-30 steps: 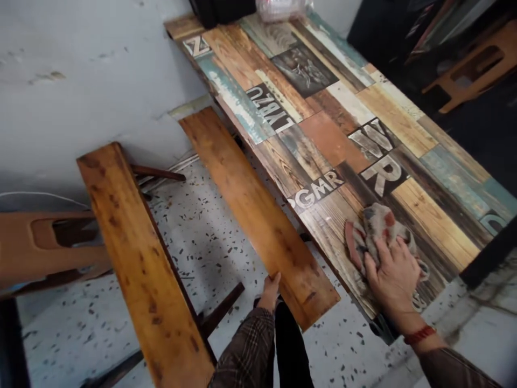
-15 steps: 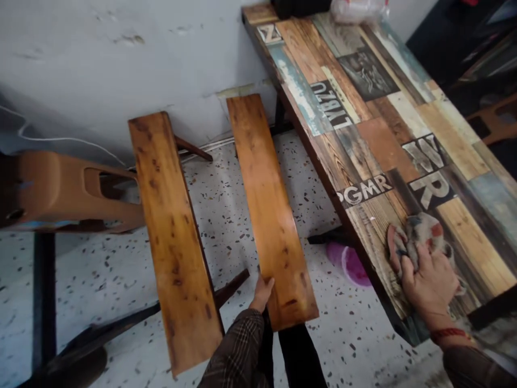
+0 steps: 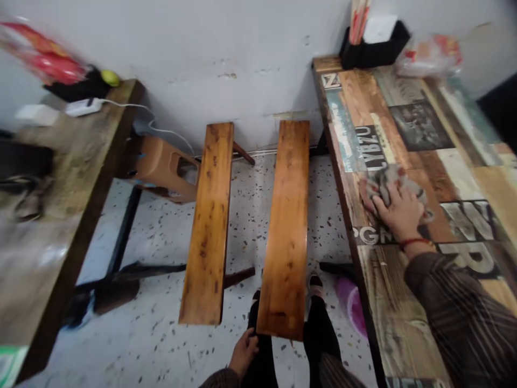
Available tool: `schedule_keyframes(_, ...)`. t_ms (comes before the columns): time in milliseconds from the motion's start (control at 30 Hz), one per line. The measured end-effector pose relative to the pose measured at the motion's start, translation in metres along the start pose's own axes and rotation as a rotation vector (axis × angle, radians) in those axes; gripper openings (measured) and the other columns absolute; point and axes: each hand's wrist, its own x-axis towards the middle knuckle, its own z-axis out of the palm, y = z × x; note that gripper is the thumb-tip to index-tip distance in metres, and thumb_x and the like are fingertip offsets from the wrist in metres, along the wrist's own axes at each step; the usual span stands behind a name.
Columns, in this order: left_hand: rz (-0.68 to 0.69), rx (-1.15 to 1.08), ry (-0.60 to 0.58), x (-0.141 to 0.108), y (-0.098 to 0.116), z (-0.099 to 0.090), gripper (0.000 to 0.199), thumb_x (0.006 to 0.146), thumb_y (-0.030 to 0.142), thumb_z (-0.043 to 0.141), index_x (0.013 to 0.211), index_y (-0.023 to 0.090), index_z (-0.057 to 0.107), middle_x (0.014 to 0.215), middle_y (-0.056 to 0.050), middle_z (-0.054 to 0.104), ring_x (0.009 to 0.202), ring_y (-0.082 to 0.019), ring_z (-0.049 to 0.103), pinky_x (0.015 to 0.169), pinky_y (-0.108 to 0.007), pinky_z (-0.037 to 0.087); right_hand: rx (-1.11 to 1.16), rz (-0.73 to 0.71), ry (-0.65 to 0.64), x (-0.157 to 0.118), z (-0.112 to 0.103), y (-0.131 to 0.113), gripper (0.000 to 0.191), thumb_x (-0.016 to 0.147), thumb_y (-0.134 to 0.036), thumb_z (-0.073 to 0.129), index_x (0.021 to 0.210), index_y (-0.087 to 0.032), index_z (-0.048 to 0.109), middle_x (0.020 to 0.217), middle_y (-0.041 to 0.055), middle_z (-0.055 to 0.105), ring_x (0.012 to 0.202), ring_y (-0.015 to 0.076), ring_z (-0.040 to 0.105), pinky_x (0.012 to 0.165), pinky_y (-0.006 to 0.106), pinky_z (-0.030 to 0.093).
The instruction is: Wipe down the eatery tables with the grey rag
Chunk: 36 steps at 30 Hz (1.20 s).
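The cloth [image 3: 379,180] right of centre is grey, mottled with muted red. The patchwork surface [image 3: 391,312] at the right mixes plank patterns in tan, brown, rust, off-white and weathered teal, with pale letters on dark blocks. Both benches [image 3: 287,215] mid-frame are glossy orange-brown, flecked with dark knots. The floor [image 3: 161,339] is whitish with dark speckles. At lower right, the dark brown sleeve [image 3: 456,312] shows thin paler lines; the bracelet [image 3: 415,242] is red. The stool [image 3: 155,161] left of centre is tan, the caddy [image 3: 371,54] at upper right black, the wall [image 3: 258,59] pale grey.
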Motion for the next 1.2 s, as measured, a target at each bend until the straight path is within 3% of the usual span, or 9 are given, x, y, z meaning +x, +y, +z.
schedule_keyframes(100, -0.069, -0.098, 0.088, -0.034, -0.025, 0.022, 0.058, 0.059, 0.064, 0.062, 0.101, 0.024, 0.058, 0.073, -0.001, 0.058, 0.065, -0.020, 0.063, 0.058, -0.034, 0.047, 0.109, -0.160, -0.004, 0.057, 0.005, -0.030, 0.065, 0.092, -0.062, 0.041, 0.139, -0.017, 0.052, 0.131, 0.0216, 0.054, 0.119, 0.0305, 0.040, 0.083, 0.043, 0.028)
schedule_keyframes(200, -0.119, -0.158, 0.124, -0.052, -0.037, 0.042, 0.051, 0.057, 0.061, 0.063, 0.094, 0.026, 0.057, 0.068, 0.000, 0.056, 0.059, -0.022, 0.062, 0.054, -0.036, 0.046, 0.182, -0.352, -0.031, 0.044, 0.001, -0.046, 0.054, 0.095, -0.053, 0.045, 0.137, -0.021, 0.054, 0.139, 0.0183, 0.052, 0.125, 0.0308, 0.038, 0.088, 0.045, 0.029)
schedule_keyframes(433, -0.055, -0.152, 0.053, -0.037, -0.014, 0.051, 0.039, 0.069, 0.044, 0.061, 0.102, 0.023, 0.061, 0.073, -0.002, 0.064, 0.066, -0.021, 0.065, 0.062, -0.035, 0.050, 0.190, -0.622, -0.392, -0.145, -0.043, -0.025, 0.027, 0.091, -0.035, 0.051, 0.110, -0.036, 0.070, 0.137, 0.0016, 0.058, 0.135, 0.0359, 0.036, 0.095, 0.057, 0.038)
schedule_keyframes(633, 0.083, 0.005, 0.062, -0.006, 0.026, -0.029, 0.035, 0.079, 0.039, 0.054, 0.104, 0.017, 0.064, 0.076, -0.003, 0.069, 0.070, -0.020, 0.069, 0.066, -0.034, 0.054, 0.576, -0.359, -1.157, -0.277, -0.114, -0.043, 0.020, 0.082, -0.034, 0.059, 0.092, -0.035, 0.077, 0.100, 0.0039, 0.075, 0.100, 0.0310, 0.066, 0.089, 0.047, 0.052)
schedule_keyframes(700, 0.140, 0.083, 0.149, 0.022, 0.048, -0.066, 0.033, 0.081, 0.034, 0.050, 0.104, 0.015, 0.065, 0.080, -0.007, 0.071, 0.079, -0.024, 0.070, 0.075, -0.038, 0.054, 0.817, -0.112, -1.272, -0.263, -0.120, -0.085, 0.027, 0.084, -0.045, 0.057, 0.093, -0.029, 0.077, 0.095, 0.0071, 0.076, 0.092, 0.0289, 0.069, 0.086, 0.043, 0.054)
schedule_keyframes(767, 0.205, 0.157, 0.265, 0.060, 0.076, -0.097, 0.035, 0.083, 0.030, 0.048, 0.109, 0.013, 0.065, 0.097, -0.014, 0.071, 0.100, -0.028, 0.067, 0.090, -0.043, 0.051, 0.994, 0.123, -1.121, -0.218, -0.103, -0.143, 0.037, 0.084, -0.051, 0.056, 0.097, -0.022, 0.076, 0.101, 0.0099, 0.075, 0.097, 0.0286, 0.068, 0.092, 0.042, 0.052)
schedule_keyframes(967, 0.351, 0.376, 0.613, 0.192, 0.162, -0.134, 0.067, 0.083, 0.037, 0.050, 0.142, 0.006, 0.040, 0.151, -0.027, 0.035, 0.140, -0.043, 0.031, 0.113, -0.059, 0.024, 1.364, 0.420, -0.749, -0.062, 0.053, -0.310, 0.043, 0.078, -0.051, 0.062, 0.109, -0.021, 0.068, 0.113, 0.0066, 0.072, 0.102, 0.0216, 0.066, 0.093, 0.037, 0.052)
schedule_keyframes(1067, 0.418, 0.579, 0.815, 0.245, 0.188, -0.138, 0.080, 0.085, 0.045, 0.051, 0.149, 0.004, 0.024, 0.158, -0.028, 0.020, 0.144, -0.043, 0.020, 0.114, -0.060, 0.019, 1.406, 0.430, -0.639, -0.012, 0.136, -0.329, 0.045, 0.080, -0.050, 0.059, 0.113, -0.020, 0.065, 0.112, 0.0074, 0.071, 0.097, 0.0197, 0.067, 0.086, 0.034, 0.054)
schedule_keyframes(1200, 0.465, 0.712, 0.903, 0.286, 0.198, -0.137, 0.083, 0.088, 0.051, 0.047, 0.150, 0.002, 0.022, 0.157, -0.030, 0.020, 0.144, -0.044, 0.019, 0.113, -0.060, 0.021, 1.152, 0.257, -0.265, 0.075, 0.213, -0.286, 0.048, 0.091, -0.046, 0.041, 0.126, -0.015, 0.056, 0.121, 0.0121, 0.064, 0.108, 0.0214, 0.061, 0.092, 0.041, 0.051)
